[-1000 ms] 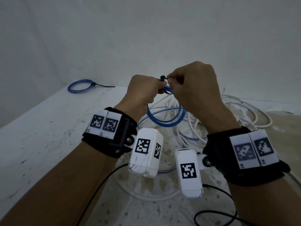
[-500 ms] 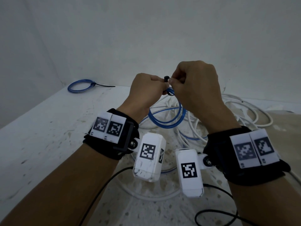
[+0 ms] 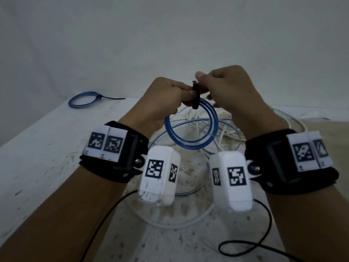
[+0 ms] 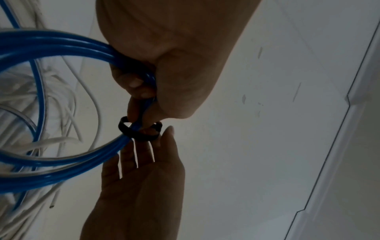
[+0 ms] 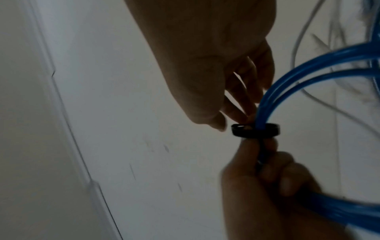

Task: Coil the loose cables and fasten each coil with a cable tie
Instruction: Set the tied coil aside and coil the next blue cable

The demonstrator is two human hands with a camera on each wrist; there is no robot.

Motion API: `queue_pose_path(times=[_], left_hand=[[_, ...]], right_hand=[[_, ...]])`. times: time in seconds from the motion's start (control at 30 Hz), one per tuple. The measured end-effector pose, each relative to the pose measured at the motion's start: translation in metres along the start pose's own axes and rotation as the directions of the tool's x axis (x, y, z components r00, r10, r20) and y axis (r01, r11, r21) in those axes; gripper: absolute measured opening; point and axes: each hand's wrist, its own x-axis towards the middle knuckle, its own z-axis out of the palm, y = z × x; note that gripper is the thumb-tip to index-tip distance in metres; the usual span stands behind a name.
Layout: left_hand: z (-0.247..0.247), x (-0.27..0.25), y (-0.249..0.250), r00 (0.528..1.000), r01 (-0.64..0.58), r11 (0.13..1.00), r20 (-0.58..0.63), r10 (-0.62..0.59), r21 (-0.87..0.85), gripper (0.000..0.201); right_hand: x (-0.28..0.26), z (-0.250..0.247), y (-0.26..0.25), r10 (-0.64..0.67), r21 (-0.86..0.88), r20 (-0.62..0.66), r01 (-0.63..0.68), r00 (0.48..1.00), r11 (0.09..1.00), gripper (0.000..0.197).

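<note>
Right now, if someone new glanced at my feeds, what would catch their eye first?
The blue cable coil held up at centre, gripped by the left hand, with a black cable tie looped loosely round its top where the right hand works it. Next, the tied blue coil far left on the table, and the white cables tangled below the hands.

blue cable coil [image 3: 190,129]: glossy, smooth plastic sheath
cable tie [image 3: 195,95]: black plastic, slight sheen
table [image 3: 47,148]: white, matt, scuffed, stained
wrist straps [image 3: 113,163]: black cloth
</note>
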Motion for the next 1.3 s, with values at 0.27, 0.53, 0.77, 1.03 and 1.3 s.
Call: queue_pose_path(times=[0.27, 0.53, 0.77, 1.03, 1.3], left_hand=[[0.005, -0.003, 0.002, 0.989, -0.004, 0.998, 0.149, 0.013, -0.057, 0.020], [0.016, -0.005, 0.000, 0.971, 0.063, 0.993, 0.237, -0.037, -0.103, 0.015], [0.007, 0.001, -0.002, 0.989, 0.119, 0.973, 0.106, -0.099, -0.196, 0.012], [0.011, 0.000, 0.000, 0.993, 0.099, 0.974, 0.084, -0.083, -0.206, 0.012], [0.015, -0.002, 0.001, 0.993, 0.107, 0.972, 0.080, -0.092, -0.210, 0.013]], right_hand=[[-0.004, -0.014, -0.002, 0.223, 0.388, 0.175, -0.276, 0.959, 0.880, 0.008], [0.004, -0.015, 0.002, 0.204, 0.341, -0.028, -0.183, 0.979, 0.922, 0.027], [0.003, -0.014, 0.006, 0.022, 0.131, 0.110, -0.037, 0.994, 0.991, 0.017], [0.012, -0.009, 0.008, -0.138, -0.094, -0.022, 0.136, 0.990, 0.986, 0.017], [0.015, -0.006, 0.015, -0.145, -0.131, -0.088, 0.133, 0.986, 0.982, 0.014]])
